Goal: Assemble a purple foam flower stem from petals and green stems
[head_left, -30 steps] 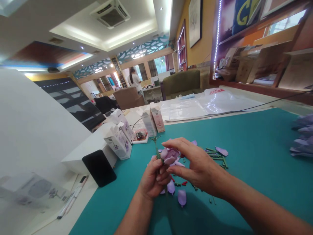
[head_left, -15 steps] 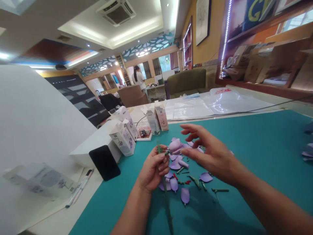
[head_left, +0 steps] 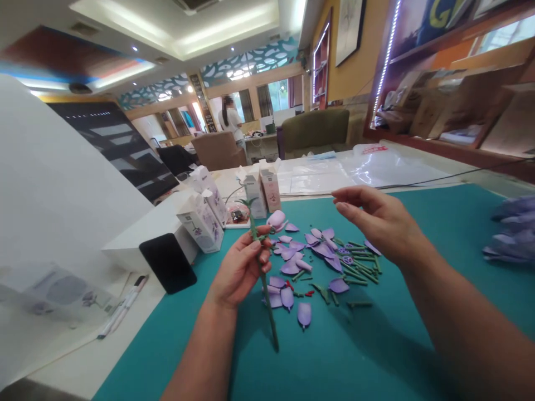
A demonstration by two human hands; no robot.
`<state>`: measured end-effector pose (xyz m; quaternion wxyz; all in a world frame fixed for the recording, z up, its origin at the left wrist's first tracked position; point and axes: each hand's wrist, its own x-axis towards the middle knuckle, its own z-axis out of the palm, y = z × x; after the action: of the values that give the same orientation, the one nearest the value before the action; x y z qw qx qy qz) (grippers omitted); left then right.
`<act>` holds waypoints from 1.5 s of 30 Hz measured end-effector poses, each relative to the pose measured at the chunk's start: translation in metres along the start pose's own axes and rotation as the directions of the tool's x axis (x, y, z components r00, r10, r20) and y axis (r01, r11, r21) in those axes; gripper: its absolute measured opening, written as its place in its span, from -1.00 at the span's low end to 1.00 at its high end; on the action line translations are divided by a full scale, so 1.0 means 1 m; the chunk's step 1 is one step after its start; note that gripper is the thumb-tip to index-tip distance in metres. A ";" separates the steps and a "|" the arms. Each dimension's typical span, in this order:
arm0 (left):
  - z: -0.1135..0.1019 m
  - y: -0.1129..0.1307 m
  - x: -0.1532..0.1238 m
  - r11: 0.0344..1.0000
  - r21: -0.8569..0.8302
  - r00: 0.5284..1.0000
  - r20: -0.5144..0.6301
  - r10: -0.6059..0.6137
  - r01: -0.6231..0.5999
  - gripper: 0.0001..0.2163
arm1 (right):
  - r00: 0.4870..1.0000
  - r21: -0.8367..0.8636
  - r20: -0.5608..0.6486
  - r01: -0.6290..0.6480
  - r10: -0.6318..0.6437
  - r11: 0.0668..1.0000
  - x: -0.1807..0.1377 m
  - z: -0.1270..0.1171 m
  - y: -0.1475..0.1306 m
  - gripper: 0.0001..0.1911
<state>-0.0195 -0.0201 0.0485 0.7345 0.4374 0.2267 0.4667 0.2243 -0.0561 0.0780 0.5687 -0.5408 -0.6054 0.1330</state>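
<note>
My left hand (head_left: pixel 242 267) is closed around a thin green flower stem (head_left: pixel 267 306), held upright with a small purple bud (head_left: pixel 276 219) at its upper end. Raised above the table, my right hand (head_left: pixel 374 220) has its fingers apart and loosely curled and holds nothing. Below and between the hands, loose purple petals (head_left: pixel 324 250) and short green stem pieces (head_left: pixel 359 262) lie scattered on the teal mat (head_left: pixel 438 239). One more petal (head_left: pixel 304 314) lies nearer to me.
Small printed cartons (head_left: pixel 200 220) and a black phone (head_left: pixel 167 262) stand at the mat's left edge. A pen (head_left: pixel 121 309) lies on the white table. A heap of purple flowers (head_left: pixel 512 234) is at the right. A person (head_left: pixel 230 120) stands far behind.
My right hand has let go of the purple flower and lifted up and to the right. The left hand has tilted the stem upright, and the petals below are uncovered.
</note>
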 end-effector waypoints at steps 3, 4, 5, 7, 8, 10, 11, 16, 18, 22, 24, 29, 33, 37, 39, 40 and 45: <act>-0.001 0.000 0.001 1.000 0.013 1.000 -0.008 0.006 -0.006 -0.72 | 1.000 -0.111 0.005 -0.012 0.012 0.994 0.005 -0.009 0.010 -0.71; -0.002 0.001 0.001 1.000 0.016 1.000 -0.012 0.006 -0.005 -0.72 | 1.000 -0.167 0.014 -0.011 0.014 0.986 0.007 -0.012 0.013 -0.72; -0.002 0.001 0.001 1.000 0.022 1.000 -0.013 0.005 -0.005 -0.73 | 0.999 -0.236 0.030 -0.009 0.017 0.972 0.009 -0.014 0.017 -0.74; -0.002 0.001 0.001 1.000 0.028 1.000 -0.017 -0.007 0.008 -0.74 | 0.996 -0.405 0.075 -0.013 0.048 0.914 0.012 -0.019 0.026 -0.77; -0.003 0.002 0.001 0.999 0.030 1.000 -0.020 -0.012 0.012 -0.74 | 0.991 -0.490 0.102 -0.021 0.081 0.871 0.014 -0.021 0.032 -0.78; -0.003 0.003 0.000 0.999 0.030 0.999 -0.025 -0.021 0.022 -0.75 | 0.973 -0.634 0.154 -0.037 0.174 0.772 0.018 -0.020 0.045 -0.78; -0.003 0.003 0.000 0.999 0.027 0.999 -0.027 -0.024 0.024 -0.75 | 0.957 -0.688 0.184 -0.039 0.226 0.724 0.020 -0.019 0.053 -0.76; 0.001 0.003 0.000 0.999 0.025 1.000 -0.020 -0.019 0.020 -0.75 | 0.873 -0.846 0.260 0.001 0.412 0.533 0.019 0.003 0.093 -0.67; 0.003 0.003 0.000 0.999 0.047 1.000 -0.015 -0.011 0.012 -0.74 | 0.864 -0.860 0.265 0.012 0.428 0.509 0.015 0.012 0.105 -0.68; 0.006 0.003 -0.004 0.992 0.127 1.000 -0.007 0.002 -0.001 -0.72 | 0.859 -0.881 0.256 0.018 0.444 0.472 0.008 0.022 0.117 -0.65; 0.008 0.003 -0.005 0.985 0.175 1.000 -0.001 0.008 -0.008 -0.70 | 0.855 -0.885 0.254 0.016 0.453 0.465 0.007 0.023 0.121 -0.67; 0.013 0.001 -0.008 0.951 0.309 1.000 0.016 -0.003 -0.002 -0.69 | 0.840 -0.870 0.267 -0.001 0.472 0.493 0.008 0.025 0.124 -0.73; 0.013 -0.001 -0.008 0.923 0.384 1.000 -0.001 -0.007 0.007 -0.70 | 0.820 -0.857 0.256 -0.052 0.512 0.513 0.009 0.024 0.127 -0.74; 0.012 -0.003 -0.008 0.879 0.476 1.000 -0.024 0.006 0.006 -0.73 | 0.812 -0.838 0.279 -0.055 0.512 0.543 0.011 0.024 0.133 -0.75; 0.011 -0.004 -0.007 0.851 0.525 0.999 -0.029 0.019 -0.001 -0.75 | 0.808 -0.830 0.288 -0.056 0.514 0.554 0.011 0.023 0.135 -0.76; 0.010 -0.005 -0.007 0.836 0.548 0.999 -0.029 0.030 -0.009 -0.75 | 0.806 -0.827 0.292 -0.057 0.514 0.560 0.011 0.023 0.136 -0.77; 0.010 -0.010 -0.005 0.721 0.692 0.995 -0.043 0.092 -0.037 -0.76 | 0.808 -0.800 0.327 -0.040 0.491 0.598 0.009 0.021 0.139 -0.82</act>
<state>-0.0099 -0.0308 0.0450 0.4933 0.6691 0.3958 0.3902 0.2788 0.0131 -0.0318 0.0746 -0.7587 -0.6406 0.0923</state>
